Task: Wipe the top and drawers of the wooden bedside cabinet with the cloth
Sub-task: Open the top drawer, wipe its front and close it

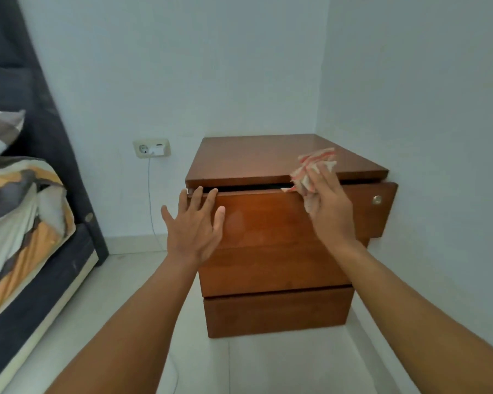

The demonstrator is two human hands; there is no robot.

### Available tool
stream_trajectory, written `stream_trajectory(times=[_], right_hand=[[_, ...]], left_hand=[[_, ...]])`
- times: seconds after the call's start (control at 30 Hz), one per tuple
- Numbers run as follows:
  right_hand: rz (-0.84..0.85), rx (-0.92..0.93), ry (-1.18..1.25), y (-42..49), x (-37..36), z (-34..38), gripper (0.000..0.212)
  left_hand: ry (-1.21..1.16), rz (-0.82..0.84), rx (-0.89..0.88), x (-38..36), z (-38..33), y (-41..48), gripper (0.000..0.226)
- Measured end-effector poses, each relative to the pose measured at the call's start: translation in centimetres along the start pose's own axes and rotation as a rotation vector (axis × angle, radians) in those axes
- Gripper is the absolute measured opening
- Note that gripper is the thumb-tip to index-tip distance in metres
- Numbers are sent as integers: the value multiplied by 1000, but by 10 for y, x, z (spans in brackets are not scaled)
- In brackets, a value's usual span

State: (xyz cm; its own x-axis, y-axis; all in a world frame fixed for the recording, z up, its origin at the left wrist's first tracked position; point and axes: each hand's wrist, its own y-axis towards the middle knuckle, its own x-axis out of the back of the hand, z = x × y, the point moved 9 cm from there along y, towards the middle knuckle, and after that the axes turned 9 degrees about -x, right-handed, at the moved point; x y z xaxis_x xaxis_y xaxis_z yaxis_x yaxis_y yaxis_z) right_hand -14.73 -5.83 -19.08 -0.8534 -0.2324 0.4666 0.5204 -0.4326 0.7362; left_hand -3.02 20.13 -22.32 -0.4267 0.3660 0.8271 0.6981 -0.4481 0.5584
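Observation:
The wooden bedside cabinet (268, 157) stands in the room's corner, its glossy top bare. Its top drawer (262, 217) is pulled out a little, leaving a dark gap under the top. My left hand (194, 226) lies flat and spread on the drawer's front, fingertips over its upper edge. My right hand (328, 206) holds a crumpled white cloth with red stripes (313, 166) against the drawer's upper edge and the front edge of the top. Two more drawers (276, 311) sit below, closed.
A bed with a dark headboard (40, 115) and patterned bedding (20, 206) fills the left side. A wall socket (152, 148) with a plugged charger and hanging cable is left of the cabinet. Walls close in behind and to the right. Pale floor tiles (143, 280) lie between bed and cabinet.

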Motion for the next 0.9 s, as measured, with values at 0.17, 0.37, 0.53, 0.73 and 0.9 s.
stream_trajectory(times=[0.17,0.37,0.53,0.73,0.9], right_hand=[[267,227,-248,-25,-105,92,58],[174,227,-308,-24,-99,69,49],[148,170,-353,-9,-70,15,43],[88,42,-376,9,-19,-60,49],[34,-73,-311,21,2,-115,48]], left_hand=[[-41,7,6,-2,0,-2,61],[-62,-24,27,-6,2,-3,60],[-71,-33,24,-5,4,-3,61],[-66,-17,15,-3,3,-2,62],[-66,-20,29,-3,1,-2,66]])
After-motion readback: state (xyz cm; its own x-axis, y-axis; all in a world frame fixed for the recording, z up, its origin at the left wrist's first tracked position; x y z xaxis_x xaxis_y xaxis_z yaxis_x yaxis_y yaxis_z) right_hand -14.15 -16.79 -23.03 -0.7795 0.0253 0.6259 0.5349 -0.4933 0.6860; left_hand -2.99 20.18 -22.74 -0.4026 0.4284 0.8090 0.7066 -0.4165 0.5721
